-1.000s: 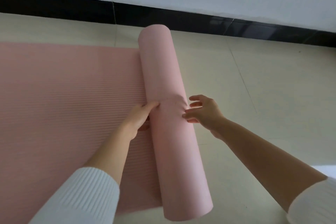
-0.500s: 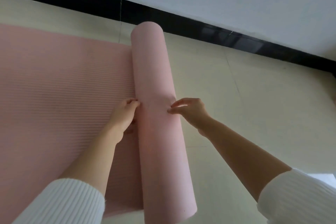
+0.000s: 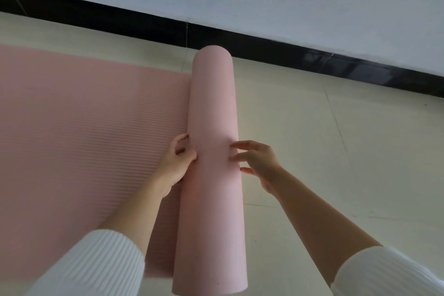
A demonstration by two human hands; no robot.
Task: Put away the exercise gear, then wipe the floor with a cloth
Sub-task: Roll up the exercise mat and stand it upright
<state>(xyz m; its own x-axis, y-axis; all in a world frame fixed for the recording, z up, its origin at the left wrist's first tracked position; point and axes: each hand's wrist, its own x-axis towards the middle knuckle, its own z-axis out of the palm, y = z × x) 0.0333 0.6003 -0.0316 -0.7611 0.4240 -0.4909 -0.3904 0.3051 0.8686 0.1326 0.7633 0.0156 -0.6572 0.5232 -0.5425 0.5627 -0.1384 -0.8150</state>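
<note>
A pink exercise mat lies on the floor, partly rolled into a thick roll point(image 3: 212, 156) that runs from near the wall toward me. Its flat ribbed part point(image 3: 84, 127) stretches away to the left. My left hand point(image 3: 176, 163) sits at the roll's left side where it meets the flat part, thumb against the roll and fingers loosely bent. My right hand point(image 3: 255, 163) is at the roll's right side with fingers spread and straight, fingertips touching it. No cloth is in view.
Cream floor tiles point(image 3: 336, 151) extend to the right of the roll. A black skirting board point(image 3: 264, 55) and a pale wall point(image 3: 264, 2) run across the back, close to the roll's far end.
The roll has turned further left over the flat mat. Both hands shifted their contact on its sides, and the camera view has swung so the roll sits more to the right.
</note>
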